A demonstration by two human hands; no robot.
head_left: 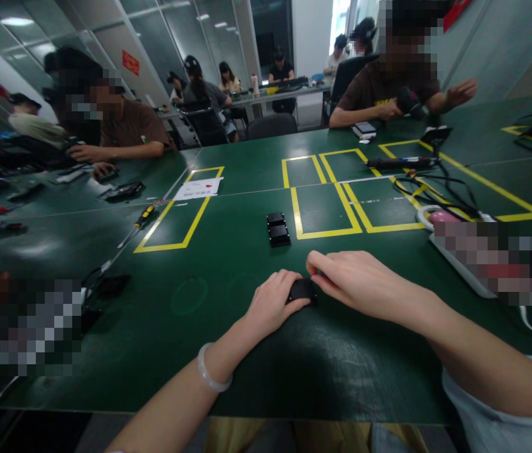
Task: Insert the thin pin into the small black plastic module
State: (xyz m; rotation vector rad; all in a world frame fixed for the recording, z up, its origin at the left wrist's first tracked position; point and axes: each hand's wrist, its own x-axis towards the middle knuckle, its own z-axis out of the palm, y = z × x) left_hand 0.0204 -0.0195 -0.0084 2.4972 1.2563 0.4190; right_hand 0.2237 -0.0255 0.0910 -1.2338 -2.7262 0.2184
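My left hand (279, 301) is closed around the left side of a small flat black block (302, 291) lying on the green table (247, 352). Its thumb is along the near edge and its fingers are at the far edge. At the block's right end, my right hand (345, 277) is closed with fingertips pinched together. What those fingertips hold, if anything, is hidden or too small to make out. Slightly farther away lies another black piece made of two raised square sections (278, 229), which neither hand touches.
Yellow tape rectangles (327, 234) mark the table. A yellow-and-black screwdriver (145, 216) and a white paper (199, 189) lie left. Black cables (454, 189) and a blurred-out object in a white case (464, 270) are right. Co-workers sit opposite; one holds a dark tool (411, 103).
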